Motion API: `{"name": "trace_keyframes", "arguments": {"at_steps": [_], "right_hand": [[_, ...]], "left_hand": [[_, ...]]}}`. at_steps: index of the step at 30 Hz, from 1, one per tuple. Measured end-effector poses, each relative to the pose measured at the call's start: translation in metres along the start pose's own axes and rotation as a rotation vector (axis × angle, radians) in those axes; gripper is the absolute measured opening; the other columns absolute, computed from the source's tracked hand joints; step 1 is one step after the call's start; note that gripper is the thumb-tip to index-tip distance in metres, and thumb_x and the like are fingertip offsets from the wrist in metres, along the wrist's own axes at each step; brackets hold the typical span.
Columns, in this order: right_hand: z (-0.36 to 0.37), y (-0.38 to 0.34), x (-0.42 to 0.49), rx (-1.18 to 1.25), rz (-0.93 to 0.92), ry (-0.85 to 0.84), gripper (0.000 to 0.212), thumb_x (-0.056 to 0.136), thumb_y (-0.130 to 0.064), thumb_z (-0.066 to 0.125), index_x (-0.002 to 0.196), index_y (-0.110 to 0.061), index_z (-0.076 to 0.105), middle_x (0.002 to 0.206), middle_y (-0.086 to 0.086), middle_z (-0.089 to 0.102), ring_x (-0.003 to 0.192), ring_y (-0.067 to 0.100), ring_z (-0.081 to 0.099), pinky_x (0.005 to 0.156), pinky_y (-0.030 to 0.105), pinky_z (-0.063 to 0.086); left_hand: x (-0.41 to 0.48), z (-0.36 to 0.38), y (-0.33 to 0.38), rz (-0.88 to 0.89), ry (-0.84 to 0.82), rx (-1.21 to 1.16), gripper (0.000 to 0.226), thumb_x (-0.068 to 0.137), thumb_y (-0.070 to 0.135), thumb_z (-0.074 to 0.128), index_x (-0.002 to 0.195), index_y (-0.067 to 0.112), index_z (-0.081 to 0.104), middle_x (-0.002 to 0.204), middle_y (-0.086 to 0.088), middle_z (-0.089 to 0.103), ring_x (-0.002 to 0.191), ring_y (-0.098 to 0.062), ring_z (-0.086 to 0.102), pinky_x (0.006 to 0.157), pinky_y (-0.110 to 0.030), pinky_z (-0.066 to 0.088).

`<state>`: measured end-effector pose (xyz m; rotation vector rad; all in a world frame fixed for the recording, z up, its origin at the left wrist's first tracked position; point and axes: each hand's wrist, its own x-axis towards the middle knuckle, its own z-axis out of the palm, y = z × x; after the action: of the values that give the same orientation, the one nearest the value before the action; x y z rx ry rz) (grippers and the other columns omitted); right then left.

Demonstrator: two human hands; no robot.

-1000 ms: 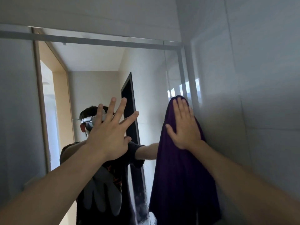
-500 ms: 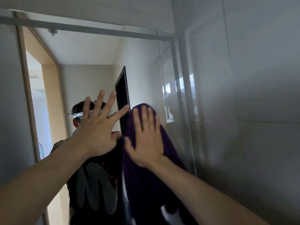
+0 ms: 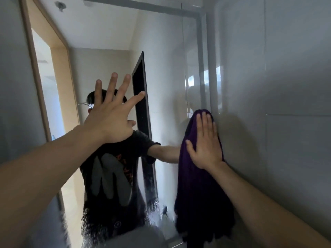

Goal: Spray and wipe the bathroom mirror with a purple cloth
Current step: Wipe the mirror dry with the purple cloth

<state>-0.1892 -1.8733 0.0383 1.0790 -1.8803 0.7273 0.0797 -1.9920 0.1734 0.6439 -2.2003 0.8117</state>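
The right hand lies flat, fingers together, pressing the purple cloth against the mirror at its right edge, just beside the grey tiled wall; its grip is an open palm pinning the cloth, the rest of which hangs down in folds below the wrist; the left hand is raised before the glass nearer the left edge, fingers spread wide apart, holding nothing; whether it touches the glass I cannot tell.
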Motion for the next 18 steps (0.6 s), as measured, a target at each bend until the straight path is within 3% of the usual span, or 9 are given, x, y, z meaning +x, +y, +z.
{"name": "trace_keyframes", "arguments": {"at_steps": [3, 8, 12, 18], "right_hand": [[0.001, -0.003, -0.003, 0.038, 0.041, 0.024, 0.087, 0.093, -0.049, 0.031, 0.160, -0.009, -0.007, 0.169, 0.014, -0.002, 0.156, 0.028, -0.006, 0.127, 0.047, 0.005], [0.016, -0.019, -0.025, 0.178, 0.282, 0.101, 0.083, 0.093, -0.045, 0.029, 0.160, -0.005, -0.002, 0.169, 0.015, 0.000, 0.156, 0.028, -0.001, 0.127, 0.047, 0.009], [0.026, -0.033, -0.035, 0.222, 0.375, 0.128, 0.083, 0.093, -0.044, 0.028, 0.160, -0.005, -0.001, 0.169, 0.016, 0.001, 0.156, 0.029, 0.001, 0.127, 0.048, 0.006], [0.028, -0.060, -0.033, 0.265, 0.499, 0.149, 0.082, 0.092, -0.040, 0.031, 0.160, -0.006, 0.001, 0.168, 0.019, 0.004, 0.156, 0.033, 0.004, 0.126, 0.053, 0.007]], "left_hand": [[0.002, -0.010, 0.006, -0.016, -0.028, 0.031, 0.085, 0.092, 0.045, 0.057, 0.160, 0.040, 0.006, 0.168, -0.006, -0.024, 0.152, -0.034, -0.027, 0.121, -0.063, -0.012], [-0.043, 0.011, 0.015, 0.060, 0.032, 0.104, 0.082, 0.090, 0.066, 0.044, 0.160, 0.036, 0.016, 0.171, -0.010, -0.003, 0.156, -0.037, -0.007, 0.119, -0.069, 0.004], [-0.067, 0.035, 0.000, 0.112, 0.003, 0.197, 0.096, 0.085, 0.078, 0.043, 0.162, 0.037, 0.002, 0.170, -0.009, -0.015, 0.155, -0.039, -0.014, 0.119, -0.070, 0.001], [-0.065, 0.040, 0.000, 0.114, -0.013, 0.176, 0.097, 0.087, 0.078, 0.039, 0.160, 0.037, -0.011, 0.166, -0.007, -0.029, 0.152, -0.038, -0.026, 0.119, -0.069, -0.009]]}}
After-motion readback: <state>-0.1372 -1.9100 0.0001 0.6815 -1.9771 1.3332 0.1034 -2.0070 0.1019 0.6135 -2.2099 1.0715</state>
